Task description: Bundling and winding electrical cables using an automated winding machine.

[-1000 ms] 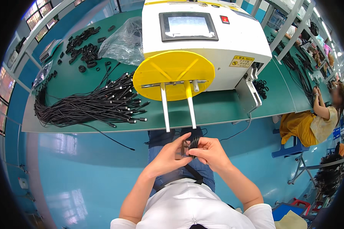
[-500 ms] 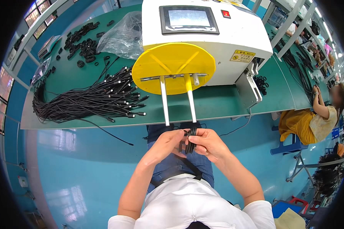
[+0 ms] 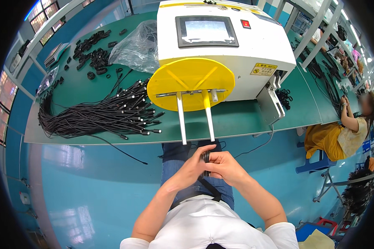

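Observation:
Between my two hands, above my lap and just off the table edge, is a coiled black cable (image 3: 206,157). My left hand (image 3: 192,169) presses against the coil's left side, its forefinger reaching over the top. Pinching the coil from the right is my right hand (image 3: 226,167), thumb in front. Fingers hide much of the coil. Right above my hands, two prongs (image 3: 181,120) stick out from a yellow disc (image 3: 187,79) on the front of a white machine (image 3: 247,45).
A large bundle of black cables (image 3: 83,118) lies on the green table (image 3: 241,120) left of the machine, one cable hanging over the edge. Behind are small cable coils (image 3: 99,58) and a clear plastic bag (image 3: 135,47). At far right a person (image 3: 340,133) sits on a blue stool (image 3: 316,165).
My hands have drawn closer together around the coil. The left hand now lies higher on it, and less of the cable shows. The whole view has shifted a little.

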The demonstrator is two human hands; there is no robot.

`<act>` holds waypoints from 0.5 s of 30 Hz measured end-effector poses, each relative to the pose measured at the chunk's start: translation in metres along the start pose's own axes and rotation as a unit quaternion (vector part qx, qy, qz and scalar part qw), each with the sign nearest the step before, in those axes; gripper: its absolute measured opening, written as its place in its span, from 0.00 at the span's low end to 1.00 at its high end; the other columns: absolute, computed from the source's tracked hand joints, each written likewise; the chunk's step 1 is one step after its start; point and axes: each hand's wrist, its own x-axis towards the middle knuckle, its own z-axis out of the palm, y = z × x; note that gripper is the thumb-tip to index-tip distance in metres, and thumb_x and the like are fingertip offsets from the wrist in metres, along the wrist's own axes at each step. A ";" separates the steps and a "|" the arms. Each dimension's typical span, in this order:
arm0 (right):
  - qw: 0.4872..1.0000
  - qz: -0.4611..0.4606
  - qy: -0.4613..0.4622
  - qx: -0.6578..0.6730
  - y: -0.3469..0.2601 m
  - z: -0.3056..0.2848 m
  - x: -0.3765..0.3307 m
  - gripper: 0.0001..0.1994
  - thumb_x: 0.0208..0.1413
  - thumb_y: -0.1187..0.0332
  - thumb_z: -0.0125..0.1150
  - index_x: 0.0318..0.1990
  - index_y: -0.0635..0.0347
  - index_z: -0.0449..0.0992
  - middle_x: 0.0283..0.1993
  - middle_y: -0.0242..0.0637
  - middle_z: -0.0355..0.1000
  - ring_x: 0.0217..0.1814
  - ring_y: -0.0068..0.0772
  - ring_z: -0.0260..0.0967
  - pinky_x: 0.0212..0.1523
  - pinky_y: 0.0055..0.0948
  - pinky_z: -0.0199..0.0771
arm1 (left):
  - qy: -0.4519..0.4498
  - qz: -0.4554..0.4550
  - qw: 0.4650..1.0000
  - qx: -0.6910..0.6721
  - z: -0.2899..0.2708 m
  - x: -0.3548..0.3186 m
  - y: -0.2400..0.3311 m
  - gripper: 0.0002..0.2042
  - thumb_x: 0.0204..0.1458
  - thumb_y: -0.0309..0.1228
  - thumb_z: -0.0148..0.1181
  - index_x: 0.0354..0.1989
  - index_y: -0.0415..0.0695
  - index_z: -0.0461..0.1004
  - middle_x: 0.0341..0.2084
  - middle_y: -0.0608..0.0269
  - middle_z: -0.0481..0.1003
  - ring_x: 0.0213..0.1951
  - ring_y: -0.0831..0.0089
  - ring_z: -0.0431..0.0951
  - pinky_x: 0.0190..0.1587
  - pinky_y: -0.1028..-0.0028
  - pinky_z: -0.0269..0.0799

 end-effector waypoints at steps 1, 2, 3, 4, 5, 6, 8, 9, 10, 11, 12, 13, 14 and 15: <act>1.000 0.003 -0.001 -0.002 0.001 -0.001 0.000 0.05 0.50 0.72 0.59 0.32 0.64 0.75 0.24 0.29 0.70 0.17 0.12 0.58 0.16 0.14 0.51 | 0.002 0.009 1.000 -0.001 0.001 0.000 -0.002 0.20 0.57 0.35 0.51 0.55 0.39 0.60 0.34 0.62 0.71 0.37 0.79 0.70 0.39 0.78 0.69; 1.000 0.002 -0.002 -0.001 -0.002 -0.001 -0.001 0.05 0.50 0.72 0.59 0.32 0.64 0.75 0.24 0.29 0.70 0.17 0.12 0.58 0.16 0.14 0.51 | 0.002 0.009 1.000 0.000 0.001 -0.001 -0.005 0.20 0.57 0.35 0.51 0.55 0.39 0.60 0.34 0.62 0.71 0.37 0.79 0.70 0.39 0.78 0.69; 0.999 0.010 -0.015 -0.045 -0.009 0.000 -0.003 0.04 0.51 0.73 0.57 0.31 0.64 0.75 0.23 0.31 0.70 0.18 0.14 0.60 0.17 0.15 0.55 | -0.015 0.022 1.000 -0.003 -0.001 -0.002 -0.008 0.20 0.55 0.33 0.52 0.54 0.39 0.60 0.34 0.62 0.71 0.37 0.79 0.71 0.39 0.77 0.70; 0.995 0.018 -0.028 -0.089 -0.016 0.001 -0.006 0.03 0.51 0.74 0.56 0.30 0.65 0.74 0.22 0.32 0.70 0.18 0.16 0.62 0.18 0.16 0.60 | -0.031 0.034 0.999 -0.006 -0.002 -0.003 -0.011 0.20 0.53 0.31 0.54 0.53 0.39 0.60 0.34 0.61 0.71 0.37 0.78 0.72 0.38 0.77 0.70; 0.990 0.026 -0.041 -0.132 -0.019 0.002 -0.006 0.03 0.51 0.76 0.55 0.29 0.65 0.74 0.21 0.33 0.69 0.18 0.18 0.65 0.20 0.17 0.64 | -0.048 0.046 0.998 -0.010 -0.004 -0.003 -0.014 0.20 0.51 0.29 0.56 0.51 0.40 0.59 0.34 0.61 0.71 0.37 0.77 0.73 0.38 0.76 0.70; 0.990 0.025 -0.041 -0.130 -0.019 0.002 -0.005 0.03 0.51 0.76 0.55 0.29 0.65 0.74 0.21 0.33 0.69 0.18 0.18 0.65 0.20 0.17 0.64 | -0.048 0.045 0.998 -0.008 -0.006 -0.003 -0.016 0.20 0.51 0.29 0.56 0.51 0.40 0.59 0.34 0.61 0.71 0.37 0.77 0.73 0.38 0.76 0.70; 0.966 -0.004 -0.059 -0.251 -0.019 0.001 -0.005 0.03 0.51 0.76 0.54 0.30 0.66 0.73 0.22 0.35 0.70 0.21 0.21 0.68 0.21 0.20 0.67 | -0.045 -0.010 0.996 -0.077 -0.007 0.000 -0.020 0.17 0.51 0.28 0.56 0.48 0.40 0.61 0.33 0.60 0.71 0.34 0.75 0.73 0.37 0.76 0.71; 0.948 -0.018 -0.068 -0.311 -0.018 0.000 -0.006 0.03 0.51 0.76 0.54 0.30 0.66 0.73 0.22 0.36 0.70 0.22 0.23 0.70 0.21 0.21 0.68 | -0.043 -0.037 0.992 -0.110 -0.007 0.002 -0.022 0.16 0.50 0.28 0.56 0.47 0.40 0.62 0.33 0.60 0.71 0.33 0.74 0.74 0.36 0.75 0.71; 0.949 -0.019 -0.064 -0.309 -0.018 0.000 -0.007 0.03 0.51 0.76 0.54 0.30 0.66 0.73 0.22 0.36 0.70 0.22 0.23 0.70 0.21 0.21 0.68 | -0.046 -0.039 0.992 -0.110 -0.005 0.003 -0.024 0.16 0.50 0.28 0.56 0.47 0.40 0.62 0.33 0.60 0.71 0.33 0.74 0.74 0.36 0.75 0.71; 0.936 -0.037 -0.059 -0.345 -0.018 0.000 -0.008 0.04 0.52 0.75 0.54 0.32 0.66 0.74 0.23 0.37 0.71 0.22 0.25 0.70 0.22 0.22 0.69 | -0.020 -0.005 0.997 -0.080 -0.001 0.005 -0.027 0.15 0.51 0.28 0.56 0.45 0.40 0.63 0.32 0.59 0.71 0.32 0.73 0.74 0.35 0.75 0.72; 0.920 -0.056 -0.054 -0.384 -0.020 0.000 -0.010 0.06 0.53 0.74 0.54 0.34 0.67 0.74 0.25 0.38 0.71 0.22 0.27 0.70 0.22 0.23 0.69 | 0.005 0.034 0.998 -0.053 0.004 0.007 -0.029 0.14 0.51 0.29 0.55 0.44 0.40 0.63 0.31 0.59 0.71 0.31 0.73 0.74 0.33 0.74 0.72; 0.902 -0.073 -0.047 -0.422 -0.021 -0.002 -0.012 0.07 0.53 0.73 0.54 0.36 0.67 0.75 0.26 0.39 0.72 0.22 0.28 0.70 0.23 0.24 0.69 | 0.030 0.073 0.997 -0.027 0.008 0.009 -0.031 0.12 0.52 0.29 0.55 0.43 0.40 0.64 0.30 0.58 0.71 0.29 0.72 0.74 0.32 0.73 0.72; 0.901 -0.072 -0.039 -0.426 -0.020 -0.004 -0.017 0.07 0.53 0.73 0.54 0.36 0.67 0.75 0.26 0.39 0.72 0.22 0.28 0.70 0.23 0.24 0.69 | 0.022 0.076 0.996 -0.030 0.010 0.011 -0.032 0.12 0.52 0.29 0.55 0.43 0.40 0.64 0.30 0.58 0.71 0.29 0.72 0.74 0.32 0.73 0.72; 0.891 -0.129 0.016 -0.435 -0.017 -0.005 -0.025 0.07 0.53 0.73 0.54 0.36 0.67 0.75 0.26 0.38 0.72 0.22 0.28 0.70 0.23 0.24 0.70 | 0.040 0.056 0.995 -0.078 0.011 0.012 -0.034 0.11 0.52 0.29 0.54 0.42 0.40 0.64 0.29 0.58 0.71 0.29 0.72 0.74 0.31 0.73 0.72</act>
